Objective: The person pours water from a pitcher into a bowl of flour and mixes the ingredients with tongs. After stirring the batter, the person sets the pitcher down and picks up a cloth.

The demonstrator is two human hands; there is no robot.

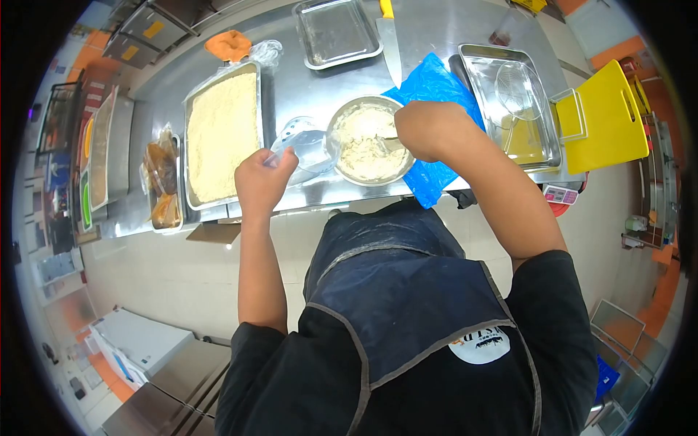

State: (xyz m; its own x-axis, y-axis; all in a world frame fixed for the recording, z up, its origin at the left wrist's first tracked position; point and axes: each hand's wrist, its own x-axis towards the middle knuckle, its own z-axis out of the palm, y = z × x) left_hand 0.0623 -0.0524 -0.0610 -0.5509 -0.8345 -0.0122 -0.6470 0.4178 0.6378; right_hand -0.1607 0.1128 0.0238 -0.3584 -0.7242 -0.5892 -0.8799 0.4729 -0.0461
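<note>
My left hand (263, 179) is closed on the handle side of a clear plastic measuring jug (314, 154), which tilts toward a round metal bowl (363, 182). The jug's lip overlaps the bowl's left edge in this view. Inside the bowl lies a pale, lumpy mixture (363, 134). Wrapped round the end of a spoon-like metal utensil (391, 144), my right hand (435, 131) is over the bowl's right side, with the utensil's tip in the mixture. A blue plastic bag (440, 83) lies under and beside the right hand.
Left of the jug is a metal tray (259, 102) filled with a pale crumbly layer (222, 138). A knife (390, 51) and another tray (338, 65) lie at the back. A tray with a strainer (518, 91) and a yellow board (603, 116) stand right. Packets (161, 174) sit far left.
</note>
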